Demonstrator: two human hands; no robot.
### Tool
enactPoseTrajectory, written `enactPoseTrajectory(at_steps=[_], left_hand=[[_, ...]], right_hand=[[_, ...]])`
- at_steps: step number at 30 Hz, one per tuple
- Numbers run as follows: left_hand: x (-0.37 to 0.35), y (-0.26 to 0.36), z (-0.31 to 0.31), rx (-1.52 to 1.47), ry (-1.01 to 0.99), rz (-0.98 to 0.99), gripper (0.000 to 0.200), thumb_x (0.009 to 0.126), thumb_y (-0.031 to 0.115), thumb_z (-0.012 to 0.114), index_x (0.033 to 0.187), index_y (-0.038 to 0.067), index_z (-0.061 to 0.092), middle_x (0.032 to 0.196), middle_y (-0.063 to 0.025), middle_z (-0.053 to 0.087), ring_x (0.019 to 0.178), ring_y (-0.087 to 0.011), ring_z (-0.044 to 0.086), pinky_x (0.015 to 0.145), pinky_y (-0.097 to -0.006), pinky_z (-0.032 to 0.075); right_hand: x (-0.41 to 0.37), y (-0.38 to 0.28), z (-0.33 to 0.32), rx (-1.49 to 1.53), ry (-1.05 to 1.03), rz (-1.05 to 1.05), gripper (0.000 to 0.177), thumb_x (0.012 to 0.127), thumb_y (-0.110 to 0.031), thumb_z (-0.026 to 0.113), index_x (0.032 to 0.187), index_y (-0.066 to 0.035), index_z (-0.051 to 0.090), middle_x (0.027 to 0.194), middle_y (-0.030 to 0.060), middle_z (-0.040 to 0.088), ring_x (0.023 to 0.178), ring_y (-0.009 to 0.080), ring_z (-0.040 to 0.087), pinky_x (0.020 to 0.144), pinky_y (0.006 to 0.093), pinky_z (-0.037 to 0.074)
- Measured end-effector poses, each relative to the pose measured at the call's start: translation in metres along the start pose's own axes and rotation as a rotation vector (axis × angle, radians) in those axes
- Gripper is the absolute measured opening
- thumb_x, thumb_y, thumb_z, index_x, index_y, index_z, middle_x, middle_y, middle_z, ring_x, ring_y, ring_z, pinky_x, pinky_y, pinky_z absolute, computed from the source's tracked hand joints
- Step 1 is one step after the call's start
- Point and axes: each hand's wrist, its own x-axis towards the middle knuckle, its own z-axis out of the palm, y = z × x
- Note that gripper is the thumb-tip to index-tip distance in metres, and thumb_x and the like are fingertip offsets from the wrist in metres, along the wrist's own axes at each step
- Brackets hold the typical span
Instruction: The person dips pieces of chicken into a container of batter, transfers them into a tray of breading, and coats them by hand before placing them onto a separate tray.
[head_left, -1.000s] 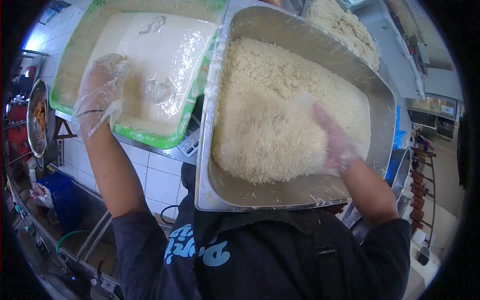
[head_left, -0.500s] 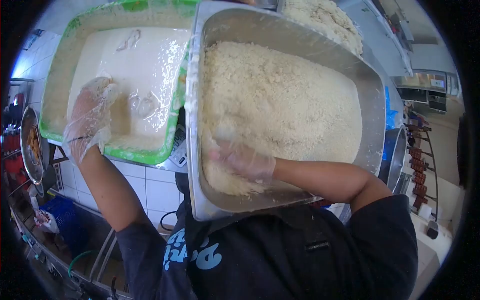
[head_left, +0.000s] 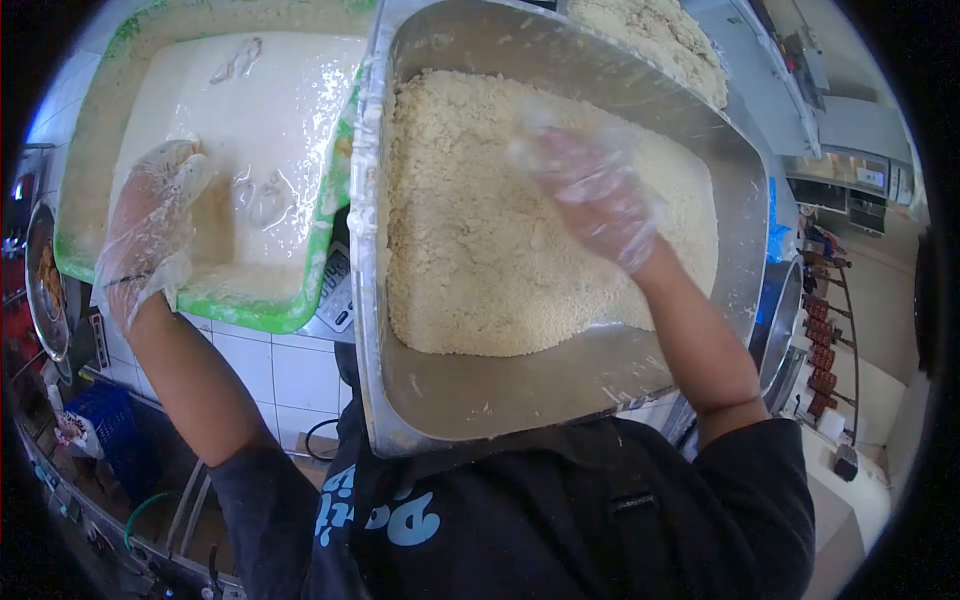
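My left hand (head_left: 155, 205), in a clear plastic glove coated with batter, hangs over the lower left of a green tub (head_left: 285, 316) of white liquid batter (head_left: 270, 110). Its fingers are bent together, and what they hold, if anything, is hidden. Pale lumps (head_left: 262, 200) lie in the batter. My right hand (head_left: 592, 190), also gloved, is above the crumbs (head_left: 480, 230) in a deep metal pan (head_left: 500, 400). Its fingers are smeared by motion. The crumbs are heaped toward the far side, and bare metal shows along the near side.
More crumbs (head_left: 655, 40) stand heaped behind the pan. A digital scale (head_left: 338, 295) sits between tub and pan. A round metal tray (head_left: 48, 280) with brown food is at the far left, a blue crate (head_left: 118, 430) below it, and a metal bowl (head_left: 778, 325) at the right.
My right hand has moved from the pan's near left area to its far middle. Crumbs have shifted away from the near side. My left hand remains over the batter.
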Motion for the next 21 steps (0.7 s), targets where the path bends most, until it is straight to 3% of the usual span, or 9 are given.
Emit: enactPoseTrajectory(at_steps=[1, 2, 5, 9, 11, 14, 16, 17, 21], left_hand=[[0.001, -0.003, 0.000, 0.072, 0.006, 0.041, 0.045, 0.076, 0.030, 0.061, 0.113, 0.007, 0.051, 0.105, -0.0081, 0.055, 0.094, -0.0179, 0.051, 0.075, -0.0308, 0.043], [0.003, -0.002, -0.001, 0.149, 0.011, 0.091, 0.045, 0.075, 0.031, 0.062, 0.113, 0.007, 0.052, 0.106, -0.0080, 0.055, 0.095, -0.0182, 0.051, 0.075, -0.0311, 0.042], [-0.001, 0.008, -0.002, 0.144, -0.043, 0.116, 0.039, 0.077, 0.027, 0.054, 0.106, 0.001, 0.054, 0.100, -0.0181, 0.057, 0.099, -0.0279, 0.053, 0.083, -0.0329, 0.040], [-0.006, 0.021, -0.003, 0.171, -0.029, 0.083, 0.040, 0.077, 0.029, 0.054, 0.106, 0.002, 0.054, 0.101, -0.0171, 0.057, 0.097, -0.0282, 0.053, 0.083, -0.0329, 0.040], [-0.003, 0.019, -0.004, 0.000, -0.098, -0.008, 0.040, 0.077, 0.030, 0.055, 0.106, 0.002, 0.054, 0.101, -0.0158, 0.058, 0.095, -0.0267, 0.054, 0.082, -0.0324, 0.040], [-0.004, 0.011, -0.005, 0.106, -0.030, 0.138, 0.040, 0.076, 0.032, 0.056, 0.105, 0.003, 0.055, 0.099, -0.0128, 0.058, 0.092, -0.0225, 0.054, 0.079, -0.0319, 0.041], [-0.008, 0.019, -0.008, -0.014, -0.069, -0.006, 0.041, 0.076, 0.033, 0.057, 0.105, 0.005, 0.055, 0.098, -0.0114, 0.058, 0.090, -0.0197, 0.053, 0.078, -0.0312, 0.041], [-0.010, 0.024, -0.003, -0.073, -0.084, -0.076, 0.042, 0.075, 0.034, 0.058, 0.105, 0.005, 0.056, 0.097, -0.0106, 0.058, 0.089, -0.0184, 0.053, 0.077, -0.0308, 0.041], [0.000, 0.003, 0.000, -0.003, -0.051, 0.025, 0.049, 0.072, 0.039, 0.061, 0.107, 0.006, 0.055, 0.098, -0.0069, 0.058, 0.089, -0.0160, 0.052, 0.070, -0.0304, 0.044]], right_hand=[[0.008, -0.009, 0.022, 0.156, -0.016, 0.170, 0.029, 0.080, -0.031, 0.047, 0.092, -0.007, 0.059, 0.079, 0.0101, 0.059, 0.072, 0.0261, 0.055, 0.059, 0.0394, 0.042], [0.011, -0.014, 0.037, 0.157, 0.003, 0.182, 0.029, 0.080, -0.031, 0.048, 0.092, -0.006, 0.059, 0.080, 0.0102, 0.059, 0.073, 0.0260, 0.055, 0.060, 0.0391, 0.042], [0.001, -0.012, 0.046, -0.199, 0.047, -0.085, 0.030, 0.079, -0.031, 0.049, 0.094, -0.006, 0.058, 0.083, 0.0103, 0.058, 0.075, 0.0258, 0.055, 0.062, 0.0384, 0.042], [-0.004, -0.003, 0.042, -0.335, 0.025, -0.193, 0.032, 0.079, -0.031, 0.051, 0.097, -0.005, 0.057, 0.086, 0.0104, 0.058, 0.079, 0.0255, 0.055, 0.065, 0.0373, 0.042], [-0.010, 0.001, 0.029, -0.234, -0.092, -0.200, 0.033, 0.078, -0.031, 0.052, 0.099, -0.005, 0.056, 0.088, 0.0105, 0.058, 0.080, 0.0253, 0.055, 0.067, 0.0368, 0.042], [-0.011, 0.006, 0.003, 0.005, -0.406, -0.098, 0.035, 0.078, -0.031, 0.054, 0.101, -0.004, 0.056, 0.091, 0.0106, 0.058, 0.083, 0.0251, 0.055, 0.069, 0.0361, 0.043], [-0.001, 0.014, -0.006, 0.131, -0.653, 0.012, 0.036, 0.078, -0.031, 0.055, 0.102, -0.004, 0.055, 0.092, 0.0107, 0.058, 0.085, 0.0249, 0.055, 0.071, 0.0356, 0.043], [0.002, 0.020, -0.006, 0.172, -0.730, 0.038, 0.037, 0.078, -0.031, 0.055, 0.103, -0.004, 0.055, 0.093, 0.0108, 0.058, 0.085, 0.0248, 0.055, 0.072, 0.0353, 0.043], [0.004, 0.016, -0.005, 0.219, -0.896, 0.048, 0.040, 0.077, -0.031, 0.057, 0.105, -0.003, 0.054, 0.097, 0.0109, 0.058, 0.089, 0.0245, 0.055, 0.075, 0.0343, 0.043]])
